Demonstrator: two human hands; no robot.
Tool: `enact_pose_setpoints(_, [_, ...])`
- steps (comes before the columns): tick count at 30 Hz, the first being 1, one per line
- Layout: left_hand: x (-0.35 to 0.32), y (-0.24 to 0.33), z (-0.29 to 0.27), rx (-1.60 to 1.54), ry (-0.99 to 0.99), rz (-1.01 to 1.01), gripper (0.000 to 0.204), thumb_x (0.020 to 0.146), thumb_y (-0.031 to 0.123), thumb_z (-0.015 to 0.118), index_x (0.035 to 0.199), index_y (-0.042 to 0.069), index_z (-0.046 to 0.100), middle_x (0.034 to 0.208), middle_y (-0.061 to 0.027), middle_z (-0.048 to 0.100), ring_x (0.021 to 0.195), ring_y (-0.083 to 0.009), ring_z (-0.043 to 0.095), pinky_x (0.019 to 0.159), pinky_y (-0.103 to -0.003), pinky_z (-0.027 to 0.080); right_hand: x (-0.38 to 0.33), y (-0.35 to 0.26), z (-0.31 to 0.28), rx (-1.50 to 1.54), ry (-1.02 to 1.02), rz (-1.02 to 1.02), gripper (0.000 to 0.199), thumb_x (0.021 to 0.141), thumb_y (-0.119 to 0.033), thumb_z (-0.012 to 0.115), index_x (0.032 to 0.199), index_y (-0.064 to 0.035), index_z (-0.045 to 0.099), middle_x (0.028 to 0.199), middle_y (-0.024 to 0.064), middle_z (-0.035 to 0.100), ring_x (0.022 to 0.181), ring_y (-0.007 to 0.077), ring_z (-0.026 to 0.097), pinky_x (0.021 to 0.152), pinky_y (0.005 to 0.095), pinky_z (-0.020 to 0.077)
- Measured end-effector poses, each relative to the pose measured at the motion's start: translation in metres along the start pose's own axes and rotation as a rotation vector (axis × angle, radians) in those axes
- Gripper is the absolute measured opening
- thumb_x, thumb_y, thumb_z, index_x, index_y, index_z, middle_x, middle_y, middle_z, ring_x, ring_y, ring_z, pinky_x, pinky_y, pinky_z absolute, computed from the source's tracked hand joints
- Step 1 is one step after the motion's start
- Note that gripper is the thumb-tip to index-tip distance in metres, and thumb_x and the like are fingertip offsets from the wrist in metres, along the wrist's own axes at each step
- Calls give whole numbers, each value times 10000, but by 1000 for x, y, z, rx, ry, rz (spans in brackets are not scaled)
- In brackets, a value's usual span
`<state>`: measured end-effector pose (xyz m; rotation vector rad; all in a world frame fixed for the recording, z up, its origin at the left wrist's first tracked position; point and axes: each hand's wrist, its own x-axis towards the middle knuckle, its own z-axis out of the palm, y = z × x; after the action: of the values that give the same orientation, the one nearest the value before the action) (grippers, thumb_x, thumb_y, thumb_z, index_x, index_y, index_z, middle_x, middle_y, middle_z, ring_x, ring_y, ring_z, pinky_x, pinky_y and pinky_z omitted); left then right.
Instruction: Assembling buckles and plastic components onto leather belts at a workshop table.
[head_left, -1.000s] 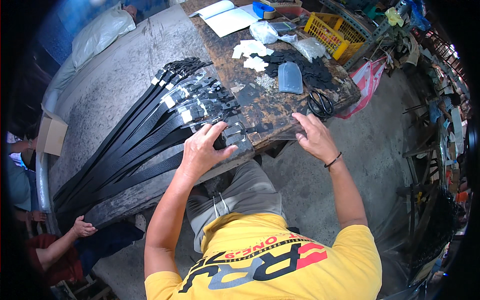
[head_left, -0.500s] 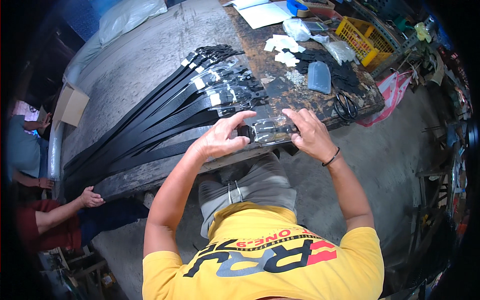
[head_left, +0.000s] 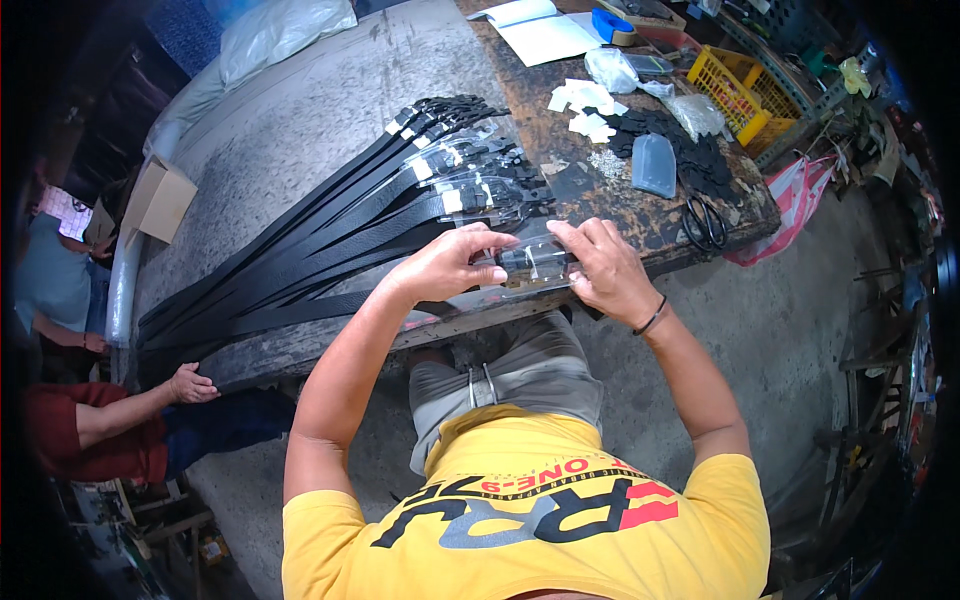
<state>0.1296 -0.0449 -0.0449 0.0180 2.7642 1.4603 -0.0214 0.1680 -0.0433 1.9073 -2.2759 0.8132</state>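
Note:
My left hand (head_left: pixel 448 265) pinches a black belt at its buckle end, thumb and forefinger at the left edge of a clear plastic sleeve (head_left: pixel 538 266). The sleeve lies around the buckle end, over the table's front edge. From the other side, my right hand (head_left: pixel 610 268) grips the sleeve between thumb and fingers. Just beyond my hands several black belts (head_left: pixel 300 235) lie fanned out, their buckle ends gathered toward the right. Some of those ends wear clear sleeves and white tags (head_left: pixel 455 200).
Black-handled scissors (head_left: pixel 704 224), a translucent box (head_left: pixel 654 166), white tags (head_left: pixel 585 97) and black pieces (head_left: pixel 700 160) lie on the table's right part. A yellow basket (head_left: pixel 742 92) stands behind. At left are a cardboard box (head_left: pixel 160 200) and another person's hand (head_left: pixel 192 384) at the table edge.
My right hand has moved left, closer to my left hand, and the sleeve has shifted left with it. The whole view has swung slightly.

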Motion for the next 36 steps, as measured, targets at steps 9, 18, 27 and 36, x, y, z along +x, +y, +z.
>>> enact_pose_setpoints(9, [-7, -3, -8, -295, -40, -165, 360, 816, 251, 736, 985, 7, 531, 804, 20, 494, 764, -80, 445, 667, -262, 409, 6, 13, -20, 161, 55, -79, 764, 704, -252, 781, 1358, -88, 422, 1170, 97, 527, 1062, 238, 516, 905, 366, 455])
enact_pose_setpoints(18, [-8, -12, -10, -317, -62, -158, 342, 809, 227, 743, 954, 25, 509, 811, 40, 499, 749, -46, 451, 646, -217, 407, -11, 22, -1, 1173, 188, 542, 191, 932, -240, 586, 960, -52, 609, 703, -38, 557, 611, 32, 510, 558, 198, 457])
enact_pose_setpoints(27, [-5, 0, -10, -183, -9, -252, 290, 830, 246, 710, 947, -9, 638, 845, 8, 588, 789, -85, 503, 713, -265, 434, -2, 14, -10, 995, 261, 566, 208, 943, -219, 564, 825, -49, 587, 606, -36, 515, 522, 23, 480, 458, 188, 400])
enact_pose_setpoints(36, [-7, -11, -5, -107, 53, -194, 277, 859, 269, 677, 885, -5, 643, 751, -23, 601, 743, -100, 520, 705, -275, 445, -1, 21, -2, 969, 371, 610, 241, 938, -242, 566, 799, -45, 563, 624, -34, 524, 478, 31, 485, 424, 206, 392])
